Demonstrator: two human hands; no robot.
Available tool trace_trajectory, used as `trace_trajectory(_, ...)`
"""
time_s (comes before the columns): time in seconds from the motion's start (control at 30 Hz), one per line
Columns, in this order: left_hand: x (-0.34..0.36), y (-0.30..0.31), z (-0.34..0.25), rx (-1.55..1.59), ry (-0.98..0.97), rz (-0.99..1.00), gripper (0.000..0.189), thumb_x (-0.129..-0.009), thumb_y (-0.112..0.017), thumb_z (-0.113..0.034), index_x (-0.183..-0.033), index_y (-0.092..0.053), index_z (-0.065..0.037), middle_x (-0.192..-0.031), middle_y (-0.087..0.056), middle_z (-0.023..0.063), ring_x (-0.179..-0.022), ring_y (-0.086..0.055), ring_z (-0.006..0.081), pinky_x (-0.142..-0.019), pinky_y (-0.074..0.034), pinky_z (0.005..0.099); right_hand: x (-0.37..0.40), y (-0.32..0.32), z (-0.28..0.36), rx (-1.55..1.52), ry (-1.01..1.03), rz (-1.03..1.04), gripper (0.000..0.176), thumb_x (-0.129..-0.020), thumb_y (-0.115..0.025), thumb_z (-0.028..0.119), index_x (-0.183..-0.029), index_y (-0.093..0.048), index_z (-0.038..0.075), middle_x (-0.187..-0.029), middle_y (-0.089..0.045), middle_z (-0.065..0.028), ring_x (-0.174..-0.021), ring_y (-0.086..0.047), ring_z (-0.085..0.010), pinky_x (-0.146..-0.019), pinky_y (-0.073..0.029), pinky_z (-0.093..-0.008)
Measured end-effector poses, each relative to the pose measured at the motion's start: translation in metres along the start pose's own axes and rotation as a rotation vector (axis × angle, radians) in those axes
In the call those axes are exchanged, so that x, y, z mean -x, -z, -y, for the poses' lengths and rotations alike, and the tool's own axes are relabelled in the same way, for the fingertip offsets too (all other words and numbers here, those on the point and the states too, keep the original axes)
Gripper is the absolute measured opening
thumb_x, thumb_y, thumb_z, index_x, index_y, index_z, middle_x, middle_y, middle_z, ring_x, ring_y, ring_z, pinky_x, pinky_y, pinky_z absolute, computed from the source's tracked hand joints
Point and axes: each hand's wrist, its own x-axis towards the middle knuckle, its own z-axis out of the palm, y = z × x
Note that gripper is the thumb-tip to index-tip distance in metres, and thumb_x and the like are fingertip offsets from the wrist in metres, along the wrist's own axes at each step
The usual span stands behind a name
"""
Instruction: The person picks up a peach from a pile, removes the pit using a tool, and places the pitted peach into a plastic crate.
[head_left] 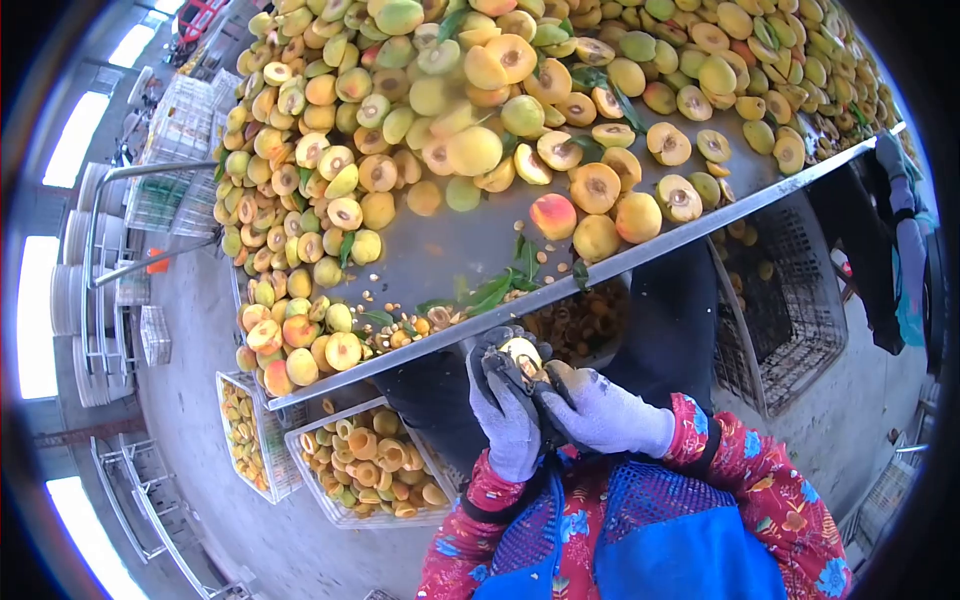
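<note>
My left hand (503,405), in a grey-lilac glove with dark fingertips, is closed around a peach half (523,357) whose cut face is turned up. Right beside it, my gloved right hand (610,412) is closed, its fingertips against the fruit. Whatever the right hand grips is hidden by its fingers. Both hands are just below the metal edge (640,250) of a table heaped with halved yellow peaches (480,150). Close to my left hand, loose pits and scraps (440,318) lie along that edge, with green leaves (490,292) behind them.
Under the table edge, a container (622,335) holds peach pieces and scraps. White crates of peach halves (375,460) stand on the floor to the left. A dirty plastic crate (795,340) is at the right, near another person's sleeved arm (908,240). Stacked crates (180,125) stand far left.
</note>
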Motion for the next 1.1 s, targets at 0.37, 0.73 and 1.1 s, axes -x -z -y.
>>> trace_trajectory(0.37, 0.009, 0.003, 0.001, 0.226, 0.100, -0.068, 0.042, -0.103, -0.040, -0.042, -0.125, -0.047, -0.006, -0.118, -0.058, 0.0134, -0.101, -0.064, 0.0287, -0.088, -0.056, 0.0439, 0.009, -0.005, 0.009, 0.339, 0.147, 0.016, 0.034, -0.095, -0.052, 0.021, -0.102, -0.045, -0.012, -0.056, -0.054, -0.0172, -0.048, -0.058, -0.0328, -0.043, -0.044, -0.0424)
trace_trajectory(0.73, 0.012, 0.007, 0.010, -0.268, -0.299, 0.028, 0.042, -0.105, -0.033, -0.033, -0.120, -0.049, 0.003, -0.114, -0.060, 0.0178, -0.100, -0.063, 0.0274, -0.086, -0.053, 0.0381, -0.002, 0.025, 0.021, -0.870, -0.677, 0.408, 0.034, -0.100, -0.049, 0.041, -0.097, -0.055, 0.007, -0.059, -0.051, -0.0010, -0.044, -0.048, -0.0120, -0.040, -0.039, -0.0264)
trace_trajectory(1.1, -0.005, 0.024, 0.014, -0.150, -0.034, 0.415, 0.043, -0.104, -0.040, -0.039, -0.108, -0.056, 0.000, -0.102, -0.063, 0.0124, -0.088, -0.064, 0.0193, -0.079, -0.053, 0.0340, 0.012, 0.020, -0.002, -1.416, -0.771, 0.455, 0.040, -0.103, -0.042, 0.042, -0.096, -0.055, 0.005, -0.056, -0.045, -0.0004, -0.036, -0.038, -0.0066, -0.032, -0.030, -0.0202)
